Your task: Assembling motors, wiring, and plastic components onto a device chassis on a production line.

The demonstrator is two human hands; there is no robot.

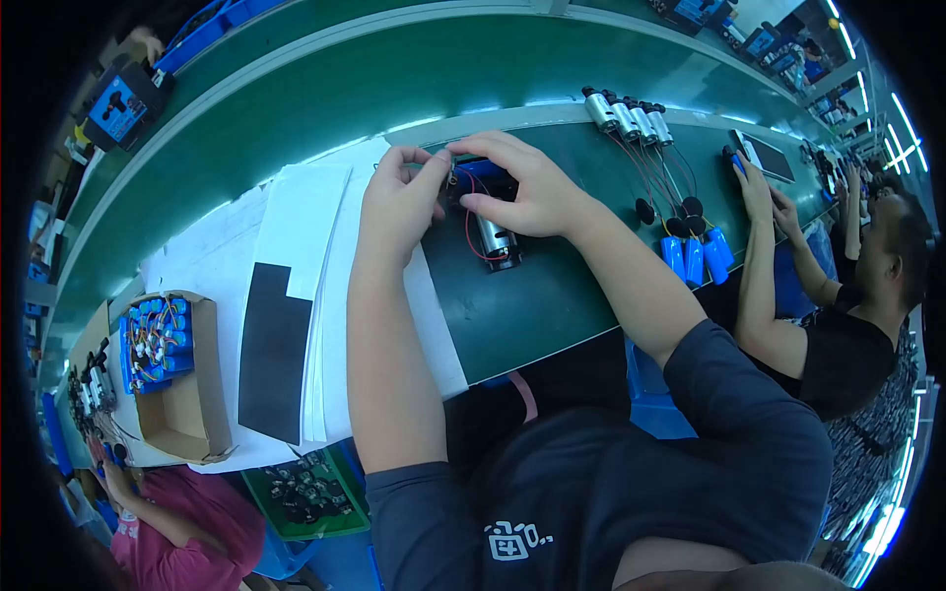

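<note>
Green surfacing covers the long workbench [522, 305]; white paper sheets [296, 217] spread over its left part, with a cardboard box [204, 335] of blue battery packs [158, 340] at their left end; toward the right, a row of silver motors [631, 118] trails cables toward black discs [693, 206] and blue cylinders [694, 263]; between paper and row, the right hand [537, 192] grasps a black-and-blue piece [488, 179] with thumb and fingers; the left hand [394, 202] has its fingertips drawn close at that piece's left end, though I cannot tell whether they pinch anything; just below the piece sits a single silver motor [496, 234]; beside it curves a thin red wire [467, 231].
</note>
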